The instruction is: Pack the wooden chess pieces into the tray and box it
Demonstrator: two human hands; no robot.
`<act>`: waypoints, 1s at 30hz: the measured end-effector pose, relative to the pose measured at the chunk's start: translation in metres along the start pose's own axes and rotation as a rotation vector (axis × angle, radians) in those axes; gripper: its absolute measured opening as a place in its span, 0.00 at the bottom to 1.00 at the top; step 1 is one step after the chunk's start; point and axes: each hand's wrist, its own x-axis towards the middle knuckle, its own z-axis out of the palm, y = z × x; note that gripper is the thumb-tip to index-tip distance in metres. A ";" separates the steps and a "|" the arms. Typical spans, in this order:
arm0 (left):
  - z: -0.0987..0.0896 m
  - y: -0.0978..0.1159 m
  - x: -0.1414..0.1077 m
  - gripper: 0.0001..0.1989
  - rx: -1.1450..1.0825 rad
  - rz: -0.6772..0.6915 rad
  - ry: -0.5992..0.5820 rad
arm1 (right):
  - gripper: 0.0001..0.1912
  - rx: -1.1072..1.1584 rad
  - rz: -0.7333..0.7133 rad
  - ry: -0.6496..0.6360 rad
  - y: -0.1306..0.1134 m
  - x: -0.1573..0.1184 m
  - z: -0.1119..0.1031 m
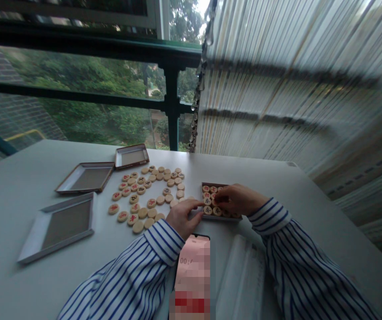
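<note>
A shallow box holds round wooden Chinese chess pieces in rows, with red and dark characters facing up. My right hand reaches over it from the right, its fingers curled down and closed at a piece among the rows; the hand covers much of the box's right side. At the box's left edge, my left hand rests with index finger and thumb apart, the fingertips touching or nearly touching the rim. Many loose chess pieces lie left of it, some face up, others blank side up.
Three shallow trays or lids lie on the left: a front tray, a middle tray and a back tray. A phone showing a timer and a clear plastic sleeve lie nearer me. The white table ends by a window and a bead curtain.
</note>
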 end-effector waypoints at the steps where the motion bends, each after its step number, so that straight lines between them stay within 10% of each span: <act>1: 0.000 0.000 0.000 0.10 0.001 -0.002 0.001 | 0.11 -0.001 0.006 0.008 0.000 0.000 0.000; 19: -0.003 0.001 0.002 0.08 0.018 -0.109 0.153 | 0.12 -0.125 0.050 0.597 -0.002 -0.010 -0.021; 30: -0.035 0.005 0.013 0.10 0.022 -0.284 0.394 | 0.13 -0.091 0.017 0.720 -0.012 -0.013 -0.025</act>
